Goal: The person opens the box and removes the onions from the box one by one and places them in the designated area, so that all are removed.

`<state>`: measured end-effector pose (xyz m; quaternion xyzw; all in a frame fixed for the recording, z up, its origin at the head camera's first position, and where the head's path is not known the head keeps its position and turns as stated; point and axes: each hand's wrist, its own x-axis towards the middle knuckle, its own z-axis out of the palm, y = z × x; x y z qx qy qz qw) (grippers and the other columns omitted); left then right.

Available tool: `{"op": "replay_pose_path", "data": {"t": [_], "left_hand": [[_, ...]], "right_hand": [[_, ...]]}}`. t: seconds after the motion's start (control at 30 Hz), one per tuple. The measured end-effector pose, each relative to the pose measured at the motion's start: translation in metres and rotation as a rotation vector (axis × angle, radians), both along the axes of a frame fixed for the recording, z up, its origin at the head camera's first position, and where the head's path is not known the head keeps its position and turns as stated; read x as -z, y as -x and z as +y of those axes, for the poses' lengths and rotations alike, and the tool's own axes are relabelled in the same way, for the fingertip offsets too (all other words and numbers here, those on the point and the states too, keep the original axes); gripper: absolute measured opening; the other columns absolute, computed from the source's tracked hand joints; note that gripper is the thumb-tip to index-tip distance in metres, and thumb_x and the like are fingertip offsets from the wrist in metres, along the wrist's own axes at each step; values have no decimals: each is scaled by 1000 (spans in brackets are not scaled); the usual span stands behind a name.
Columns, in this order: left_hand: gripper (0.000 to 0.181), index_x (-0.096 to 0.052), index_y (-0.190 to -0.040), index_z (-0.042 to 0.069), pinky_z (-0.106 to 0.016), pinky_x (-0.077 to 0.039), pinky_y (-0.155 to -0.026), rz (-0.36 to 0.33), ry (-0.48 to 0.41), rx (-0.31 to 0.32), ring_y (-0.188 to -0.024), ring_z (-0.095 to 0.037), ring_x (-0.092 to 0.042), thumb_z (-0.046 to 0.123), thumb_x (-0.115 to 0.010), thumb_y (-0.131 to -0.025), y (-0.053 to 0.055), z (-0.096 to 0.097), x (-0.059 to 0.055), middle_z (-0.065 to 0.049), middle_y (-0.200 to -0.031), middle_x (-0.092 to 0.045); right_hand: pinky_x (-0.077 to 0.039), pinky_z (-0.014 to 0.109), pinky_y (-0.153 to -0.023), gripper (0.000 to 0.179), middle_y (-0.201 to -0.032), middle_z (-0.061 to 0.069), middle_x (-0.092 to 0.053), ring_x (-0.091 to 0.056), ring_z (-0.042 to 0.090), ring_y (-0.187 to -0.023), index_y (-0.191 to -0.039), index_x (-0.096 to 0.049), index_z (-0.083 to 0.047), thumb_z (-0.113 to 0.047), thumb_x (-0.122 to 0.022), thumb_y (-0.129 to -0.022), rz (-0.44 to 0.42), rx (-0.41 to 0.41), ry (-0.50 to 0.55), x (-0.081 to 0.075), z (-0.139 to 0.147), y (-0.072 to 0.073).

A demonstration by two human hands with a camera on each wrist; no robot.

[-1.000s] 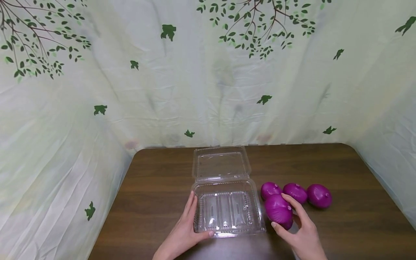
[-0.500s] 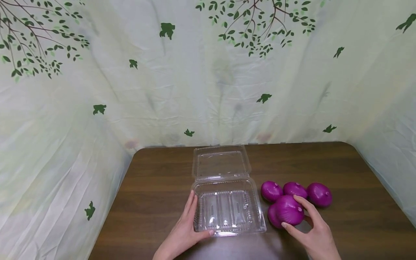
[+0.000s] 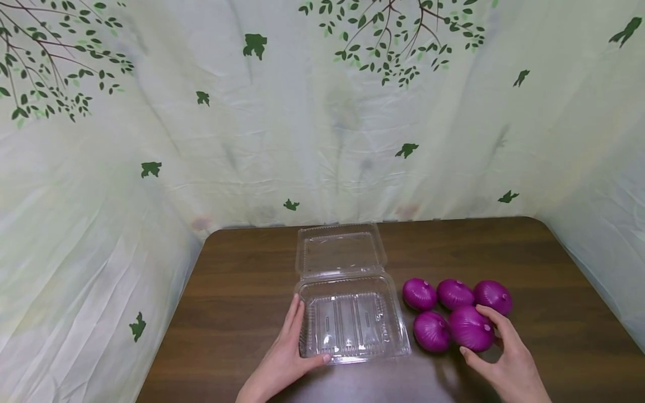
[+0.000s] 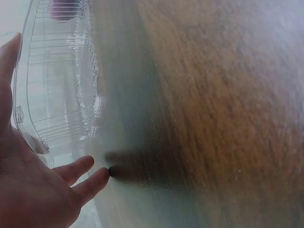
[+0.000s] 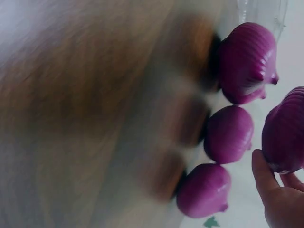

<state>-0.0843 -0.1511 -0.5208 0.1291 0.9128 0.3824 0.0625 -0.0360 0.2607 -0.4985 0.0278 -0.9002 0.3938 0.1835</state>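
A clear plastic clamshell container (image 3: 403, 341) lies with its lid folded back on the table. My left hand (image 3: 282, 352) rests at its near left corner, fingers straight along the left side and thumb on the front rim; in the left wrist view two fingers (image 4: 92, 185) extend past the container. My right hand (image 3: 511, 358) grips a purple red onion (image 3: 471, 328) between thumb and fingers. Immediately left of it sits another onion (image 3: 431, 332). Behind them stand three more, a left onion (image 3: 419, 294), a middle onion (image 3: 455, 294) and a right onion (image 3: 493, 296).
The container's raised-edge lid (image 3: 341, 252) reaches toward the back edge of the brown wooden table (image 3: 242, 280). A pale curtain (image 3: 322, 140) with leaf prints hangs behind the table and along its sides.
My right hand has carried its onion rightward, away from the container, uncovering the front left onion. My left hand has stayed at the container's corner.
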Motion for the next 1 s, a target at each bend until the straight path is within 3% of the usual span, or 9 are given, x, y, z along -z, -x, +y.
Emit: {"op": "replay_pose_path", "data": {"t": [0.2,0.47,0.63,0.73,1.0], "left_hand": [[122,-9,-158,7,-54,-33,-107,2,-8,6,-146,-29,-17,60,-79,-74,1,-1,-2,4,-165,8],[122,-8,-158,7,-54,-35,-106,-13,0,10,-145,-30,-19,63,-77,-74,-1,-1,-2,2,-165,6],[122,-7,-159,8,-55,-37,-104,-25,5,10,-144,-32,-21,63,-76,-74,-2,-1,-2,2,-165,7],[122,-6,-159,9,-55,-38,-103,-30,4,6,-144,-33,-21,64,-76,-74,-2,-1,-3,3,-165,7],[123,-8,-159,9,-55,-36,-105,-20,-3,-1,-144,-31,-21,64,-76,-73,-2,-1,-4,3,-165,5]], "right_hand": [[-37,8,-74,83,-123,8,-53,-45,-5,-94,-138,-48,-8,-11,-91,-66,-65,32,-36,6,10,3],[-35,10,-73,81,-124,17,-50,-54,32,-104,-134,-47,-5,-18,-91,-67,-182,12,-116,15,17,9],[-47,36,-79,79,-125,18,-52,-56,37,-106,-133,-48,-5,-23,-90,-68,-216,1,-150,18,19,11],[-47,55,-80,79,-127,21,-52,-57,41,-107,-134,-47,-5,-26,-89,-70,-257,-3,-148,20,19,12],[-45,62,-83,82,-131,29,-47,-52,48,-112,-138,-41,-1,-36,-84,-78,-368,-11,-114,21,19,17]]}}
